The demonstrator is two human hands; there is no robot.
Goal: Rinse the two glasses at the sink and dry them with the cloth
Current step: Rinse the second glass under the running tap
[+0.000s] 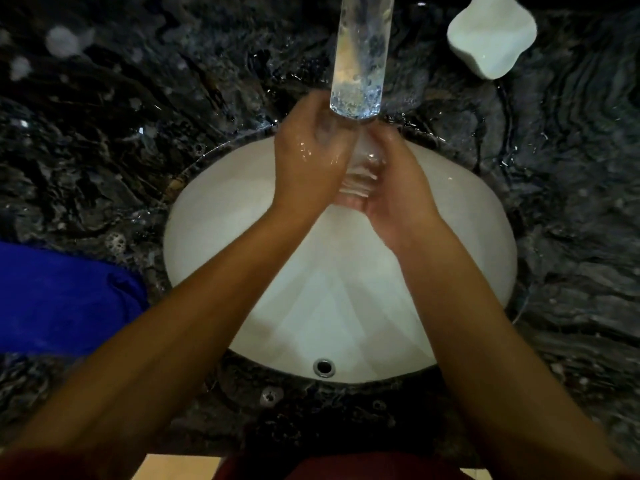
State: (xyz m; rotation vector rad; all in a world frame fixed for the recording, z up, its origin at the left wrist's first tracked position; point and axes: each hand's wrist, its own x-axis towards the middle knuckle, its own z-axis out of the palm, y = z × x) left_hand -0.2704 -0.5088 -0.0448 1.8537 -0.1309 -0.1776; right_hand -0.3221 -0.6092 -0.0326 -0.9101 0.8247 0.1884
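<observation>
A clear glass [362, 173] is held over the white sink basin [221, 216], just below the shiny tap spout [362, 53]. It is wet and blurred, and the hands cover most of it. My left hand [308, 161] wraps its left side and upper part. My right hand [398, 192] grips its right side and lower end. Both hands glisten with water. A blue cloth [65, 299] lies crumpled on the counter left of the basin. I see no second glass.
Dark veined marble counter [104, 133], wet around the tap, surrounds the basin. A white dish-like object [491, 32] sits at the back right. The overflow hole [324, 367] is in the basin's near wall. Foam specks [116, 241] lie beside the cloth.
</observation>
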